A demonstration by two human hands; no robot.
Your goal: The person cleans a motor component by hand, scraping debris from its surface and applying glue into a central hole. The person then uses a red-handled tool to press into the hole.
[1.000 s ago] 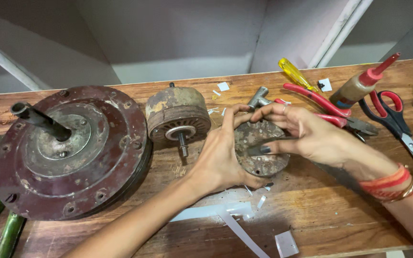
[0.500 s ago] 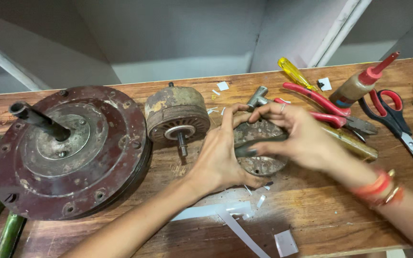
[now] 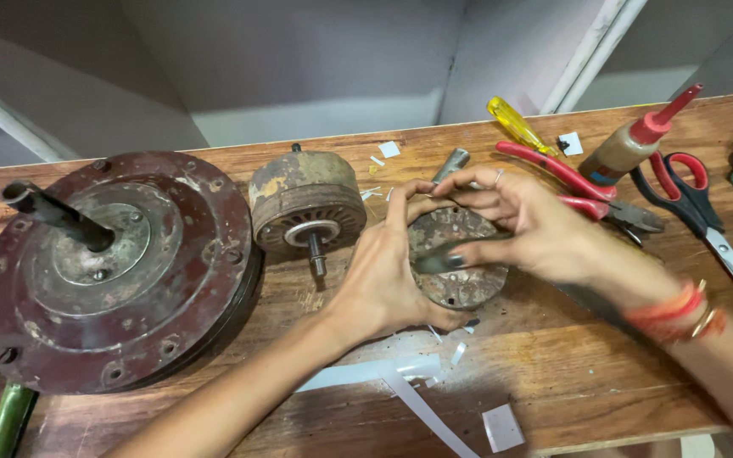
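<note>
Right hand (image 3: 523,225) has slid leftward over disc (image 3: 460,267).

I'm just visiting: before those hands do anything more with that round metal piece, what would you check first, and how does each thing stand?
1. Left hand steadying the round metal disc: ok, it cups the disc's left edge.
2. Right hand on the disc: ok, fingers lie over its top.
3. Disc resting on the bench: cannot tell, the hands hide its underside.
4. Pliers and scissors close by: ok, they lie just right of the hands.
5. Bench tidy around the disc: not ok, paper scraps lie in front.
6. Rotor with shaft out of the way: ok, it lies left of the disc, apart from the hands.
</note>
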